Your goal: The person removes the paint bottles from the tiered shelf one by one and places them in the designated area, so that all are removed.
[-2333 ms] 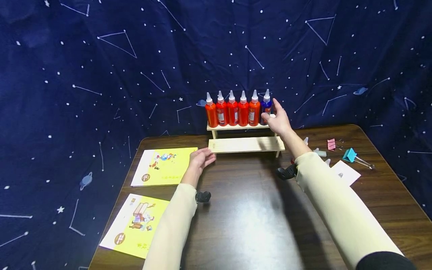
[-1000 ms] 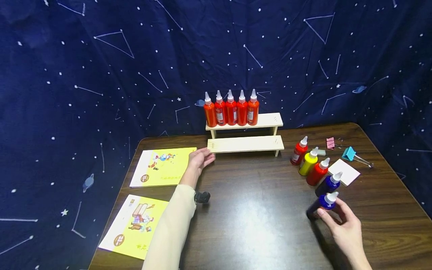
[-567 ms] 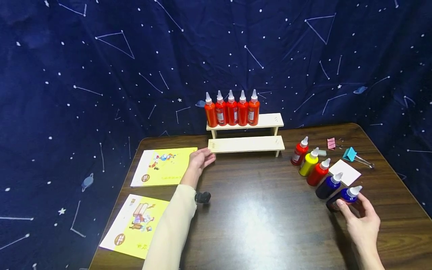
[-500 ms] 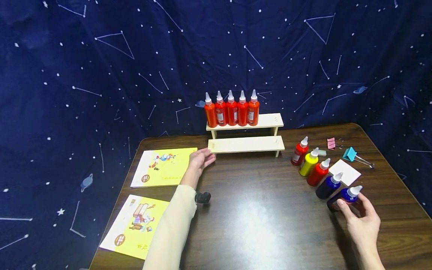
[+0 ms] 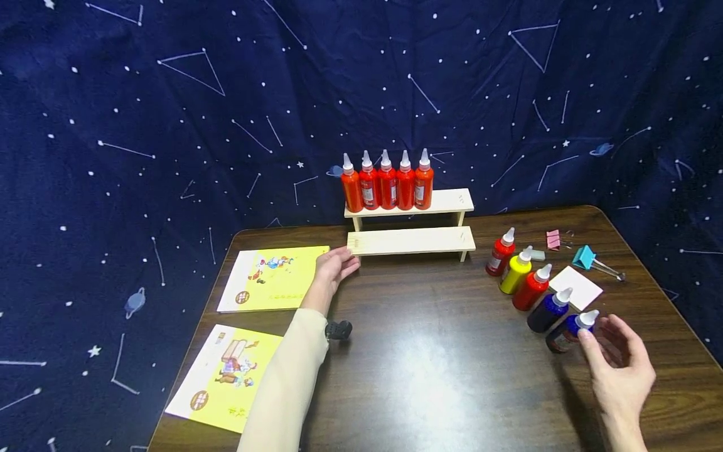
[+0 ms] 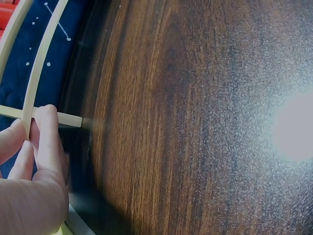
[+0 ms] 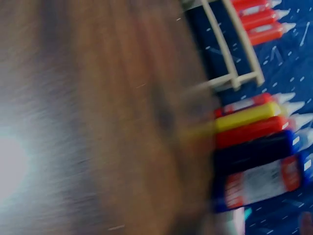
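Note:
My left hand (image 5: pixel 333 269) pinches the left end of the lower board of a two-step wooden rack (image 5: pixel 412 241); the left wrist view shows thumb and fingers on either side of the board (image 6: pixel 35 73). Several red-orange squeeze paint bottles (image 5: pixel 387 188) with white nozzles stand on the rack's upper step. At the right, my right hand (image 5: pixel 624 370) is spread beside the nearest dark blue paint bottle (image 5: pixel 565 334), thumb close to it, fingers off it. That bottle stands at the near end of a slanting row with another blue bottle (image 5: pixel 545 314), red ones (image 5: pixel 530 292) and a yellow one (image 5: pixel 515 274).
Two yellow-and-white booklets (image 5: pixel 294 285) lie at the left of the brown table (image 5: pixel 418 326). Behind the row are a white paper pad (image 5: pixel 577 287), a teal binder clip (image 5: pixel 584 257), a pink clip (image 5: pixel 553 239) and a small pale block (image 5: pixel 536 255). A starry blue cloth hangs behind.
My right hand carried the blue bottle from the rack's upper step to the near end of the right-hand row, then let go and drew slightly right. The left hand stayed on the rack.

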Available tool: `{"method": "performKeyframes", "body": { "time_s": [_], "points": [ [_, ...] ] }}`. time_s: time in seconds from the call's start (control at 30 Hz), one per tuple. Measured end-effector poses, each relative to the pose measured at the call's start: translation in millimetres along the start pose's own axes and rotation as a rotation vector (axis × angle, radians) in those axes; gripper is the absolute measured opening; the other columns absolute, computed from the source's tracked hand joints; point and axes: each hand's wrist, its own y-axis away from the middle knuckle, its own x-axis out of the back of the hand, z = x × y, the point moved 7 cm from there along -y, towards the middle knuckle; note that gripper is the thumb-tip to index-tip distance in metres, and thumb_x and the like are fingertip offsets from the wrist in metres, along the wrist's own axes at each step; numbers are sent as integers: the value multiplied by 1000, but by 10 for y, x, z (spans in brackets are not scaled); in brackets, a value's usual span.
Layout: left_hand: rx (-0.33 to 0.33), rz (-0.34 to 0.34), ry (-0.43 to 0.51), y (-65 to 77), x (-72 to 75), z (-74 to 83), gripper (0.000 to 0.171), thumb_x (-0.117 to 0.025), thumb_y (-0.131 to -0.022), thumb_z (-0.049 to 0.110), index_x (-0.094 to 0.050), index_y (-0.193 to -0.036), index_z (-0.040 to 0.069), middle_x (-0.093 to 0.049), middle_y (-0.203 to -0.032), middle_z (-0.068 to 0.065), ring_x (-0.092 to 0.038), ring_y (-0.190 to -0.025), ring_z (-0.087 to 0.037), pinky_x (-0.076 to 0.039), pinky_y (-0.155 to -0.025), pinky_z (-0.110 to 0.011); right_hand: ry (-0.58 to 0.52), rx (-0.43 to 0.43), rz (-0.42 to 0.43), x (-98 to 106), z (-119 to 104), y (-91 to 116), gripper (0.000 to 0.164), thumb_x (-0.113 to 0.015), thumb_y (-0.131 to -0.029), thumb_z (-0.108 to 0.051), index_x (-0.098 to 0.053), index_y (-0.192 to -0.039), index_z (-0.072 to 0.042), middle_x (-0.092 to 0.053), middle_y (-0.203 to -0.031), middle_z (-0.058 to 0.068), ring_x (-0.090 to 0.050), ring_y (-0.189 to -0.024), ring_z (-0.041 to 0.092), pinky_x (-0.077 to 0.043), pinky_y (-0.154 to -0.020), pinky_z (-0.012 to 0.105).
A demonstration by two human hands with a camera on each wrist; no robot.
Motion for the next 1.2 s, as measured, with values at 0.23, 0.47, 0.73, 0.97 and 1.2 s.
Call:
{"method": "performKeyframes", "body": {
  "time_s": [0.23, 0.47, 0.73, 0.97, 1.2],
  "points": [
    [3, -4, -12, 9, 9, 16, 34, -59, -93, 1, -56, -127, -3, -67, -78, -6, -67, -73, -16, -59, -83, -34, -495, 405, 187, -93, -758, 84, 31, -71, -67, 14, -58, -93, 23, -59, -95, 22, -63, -81, 22, -57, -76, 22],
    [4, 5, -4, -3, 25, 20, 33, -59, -93, 1, -57, -125, -3, -67, -81, -8, -67, -75, -17, -58, -84, -35, -409, 530, -156, -903, -1201, 203, 30, -68, -71, 15, -59, -99, 21, -58, -100, 27, -60, -93, 22, -56, -79, 20],
    [-1, -5, -3, -2, 7, 5, 35, -59, -92, 0, -55, -127, -4, -67, -78, -7, -68, -75, -17, -59, -83, -35, 28, 277, -578, -2157, -884, -16, 53, -71, -83, 0, -52, -132, 1, -56, -124, 20, -55, -112, 26, -56, -87, 26],
    [0, 0, -4, -8, 6, 5, 35, -59, -92, 0, -56, -126, -3, -67, -80, -7, -67, -75, -18, -59, -83, -35, 130, 217, -696, -3054, -655, -401, 64, -73, -84, -15, -43, -140, -2, -52, -133, 20, -52, -121, 37, -50, -96, 51],
    [4, 1, 0, -10, -15, -5, 35, -60, -92, 0, -56, -127, -4, -66, -78, -6, -67, -75, -18, -58, -84, -36, 117, 196, -754, -3520, -551, -621, 74, -70, -87, -14, -30, -147, 0, -42, -143, 21, -44, -130, 37, -46, -104, 47]
  ]
}}
